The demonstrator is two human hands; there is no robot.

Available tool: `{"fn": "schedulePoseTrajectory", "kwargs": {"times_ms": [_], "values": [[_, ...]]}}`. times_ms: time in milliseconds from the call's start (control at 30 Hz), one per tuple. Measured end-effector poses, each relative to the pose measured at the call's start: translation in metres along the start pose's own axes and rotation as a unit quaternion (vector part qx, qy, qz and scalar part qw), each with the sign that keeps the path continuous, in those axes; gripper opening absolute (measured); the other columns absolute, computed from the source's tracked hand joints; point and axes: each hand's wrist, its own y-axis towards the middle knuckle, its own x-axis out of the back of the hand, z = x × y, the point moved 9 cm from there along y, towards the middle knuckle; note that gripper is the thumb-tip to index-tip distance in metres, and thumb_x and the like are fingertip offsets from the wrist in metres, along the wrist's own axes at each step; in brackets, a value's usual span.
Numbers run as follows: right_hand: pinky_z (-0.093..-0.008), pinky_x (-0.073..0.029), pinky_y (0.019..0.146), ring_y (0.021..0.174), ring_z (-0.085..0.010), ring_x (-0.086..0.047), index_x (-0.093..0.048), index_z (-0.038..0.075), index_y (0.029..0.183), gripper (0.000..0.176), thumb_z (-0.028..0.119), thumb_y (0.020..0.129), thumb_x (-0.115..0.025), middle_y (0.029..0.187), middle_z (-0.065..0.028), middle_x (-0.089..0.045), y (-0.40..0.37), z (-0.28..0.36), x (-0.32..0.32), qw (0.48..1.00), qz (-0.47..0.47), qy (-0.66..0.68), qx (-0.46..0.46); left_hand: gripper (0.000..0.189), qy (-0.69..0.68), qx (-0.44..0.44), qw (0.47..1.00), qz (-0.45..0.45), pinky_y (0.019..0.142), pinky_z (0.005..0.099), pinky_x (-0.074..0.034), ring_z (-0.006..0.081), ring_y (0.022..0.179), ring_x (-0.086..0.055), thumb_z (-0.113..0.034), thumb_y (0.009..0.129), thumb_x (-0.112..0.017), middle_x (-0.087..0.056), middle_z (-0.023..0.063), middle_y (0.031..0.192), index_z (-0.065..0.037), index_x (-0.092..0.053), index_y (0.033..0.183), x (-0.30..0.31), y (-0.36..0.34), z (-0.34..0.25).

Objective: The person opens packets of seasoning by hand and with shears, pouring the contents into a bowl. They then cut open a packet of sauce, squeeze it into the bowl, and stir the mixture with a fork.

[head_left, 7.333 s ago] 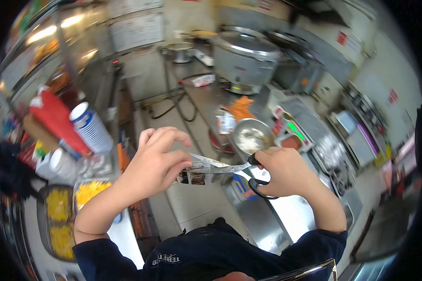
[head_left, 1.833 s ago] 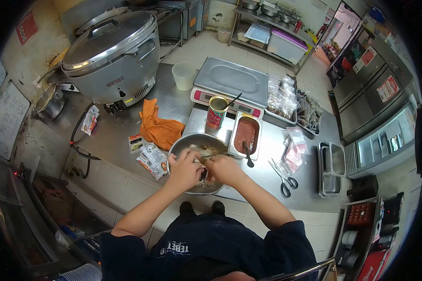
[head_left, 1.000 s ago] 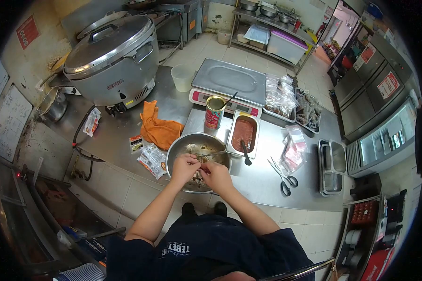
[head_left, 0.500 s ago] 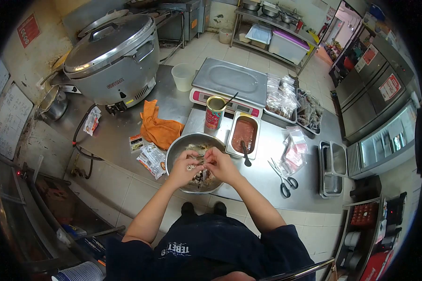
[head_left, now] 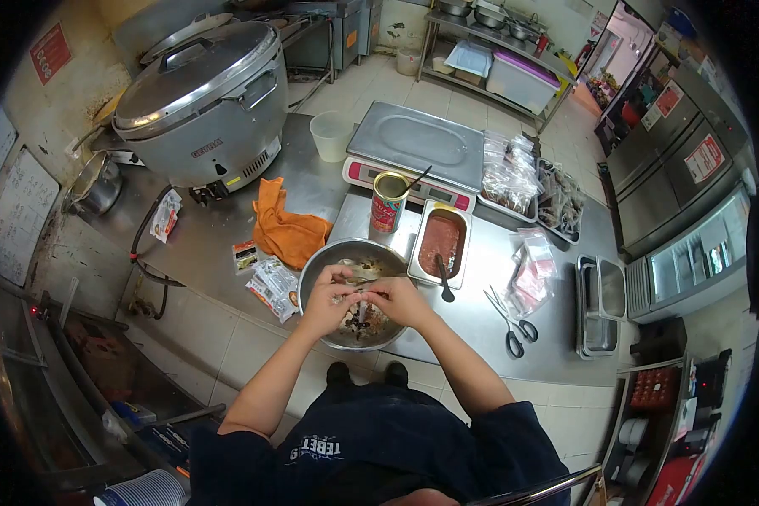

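Both hands are together above a round steel bowl (head_left: 358, 250), fingertips meeting over its middle. My left hand (head_left: 326, 305) is closed in a pinch, and the fingers of my right hand (head_left: 399, 301) are pressed together against it. A small thin greyish piece shows between the fingertips, too small to name. Inside the bowl lie a pale and dark mixture (head_left: 364, 325) and some liquid, partly hidden by the hands. Just right of the bowl stands a steel pan of red sauce (head_left: 440, 239) with a black-handled spoon (head_left: 445, 282) in it.
An open tin (head_left: 386, 212) stands behind the bowl, before a scale (head_left: 417, 148). Left are an orange cloth (head_left: 282, 221), plastic packets (head_left: 273, 287) and a large rice cooker (head_left: 207, 114). Scissors (head_left: 513, 329), bagged pink slices (head_left: 533, 268) and trays of bagged food (head_left: 514, 177) are right.
My fingers have shifted slightly lower and turned a little over the bowl, still together. The view has moved slightly; the things on the table stay in place.
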Motion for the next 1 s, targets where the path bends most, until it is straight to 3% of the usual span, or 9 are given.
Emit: {"fn": "schedulePoseTrajectory", "kwargs": {"times_ms": [33,100,300,400,533,800,1000], "values": [[-0.0299,-0.046,0.057,0.058,-0.0163,-0.058,-0.066,0.0,0.086,0.02,0.017,0.076,-0.071,0.068,-0.0132,-0.063,0.0,0.001,0.001,1.0,0.001,0.0,0.0,0.011,-0.01,0.013,1.0,-0.015,0.083,0.0319,-0.041,0.0222,0.092,-0.051,-0.01,0.071,-0.071,-0.05,0.0088,0.105,-0.001,-0.068,0.078,0.0,-0.001,0.001],[-0.0362,-0.047,0.059,0.06,-0.0309,-0.059,-0.067,0.002,0.082,0.019,0.02,0.075,-0.069,0.065,-0.018,-0.059,0.0,-0.005,0.002,0.998,0.017,0.029,-0.06,0.01,0.015,0.002,0.999,-0.037,0.084,0.0326,-0.041,0.0235,0.094,-0.052,-0.008,0.071,-0.07,-0.05,0.0095,0.104,-0.001,-0.068,0.078,-0.002,-0.003,0.0],[-0.0425,-0.047,0.062,0.066,-0.0376,-0.06,-0.064,0.0,0.076,0.017,0.016,0.073,-0.067,0.068,-0.0213,-0.06,0.002,-0.001,-0.001,0.997,-0.007,-0.039,-0.069,0.01,0.069,0.031,0.992,-0.098,0.084,0.034,-0.043,0.0271,0.097,-0.054,-0.005,0.07,-0.067,-0.051,0.0109,0.104,-0.001,-0.068,0.079,-0.001,-0.005,-0.007],[-0.0381,-0.046,0.057,0.061,-0.0333,-0.06,-0.063,-0.001,0.074,0.016,0.014,0.071,-0.068,0.066,-0.0195,-0.06,0.002,-0.005,-0.005,0.996,-0.032,-0.047,-0.067,0.01,0.077,0.059,0.988,-0.123,0.084,0.0339,-0.043,0.0273,0.096,-0.055,-0.005,0.07,-0.067,-0.052,0.0104,0.104,-0.002,-0.069,0.08,-0.002,-0.009,-0.007],[-0.0391,-0.047,0.057,0.061,-0.0351,-0.06,-0.062,-0.002,0.072,0.016,0.013,0.07,-0.066,0.066,-0.02,-0.059,-0.002,-0.005,-0.004,0.993,-0.067,-0.04,-0.087,0.011,0.08,0.065,0.982,-0.155,0.084,0.0339,-0.043,0.027,0.097,-0.055,-0.005,0.07,-0.067,-0.053,0.0104,0.104,-0.003,-0.07,0.081,-0.002,-0.011,-0.01],[-0.0427,-0.047,0.059,0.062,-0.0379,-0.059,-0.061,-0.001,0.069,0.018,0.016,0.07,-0.066,0.064,-0.0206,-0.058,0.004,0.006,-0.003,0.996,-0.041,-0.069,-0.039,0.011,0.086,0.027,0.979,-0.181,0.082,0.0338,-0.044,0.0269,0.096,-0.054,-0.003,0.07,-0.067,-0.053,0.0124,0.102,0.0,-0.069,0.081,0.002,-0.013,-0.014],[-0.0456,-0.048,0.066,0.07,-0.0391,-0.061,-0.064,0.001,0.069,0.017,0.017,0.073,-0.063,0.068,-0.0224,-0.06,0.007,0.007,-0.008,0.992,0.006,-0.097,-0.075,0.011,0.092,0.021,0.977,-0.191,0.082,0.0323,-0.042,0.0256,0.095,-0.053,-0.002,0.07,-0.067,-0.053,0.0123,0.101,0.0,-0.069,0.081,0.005,-0.015,-0.023]]}}
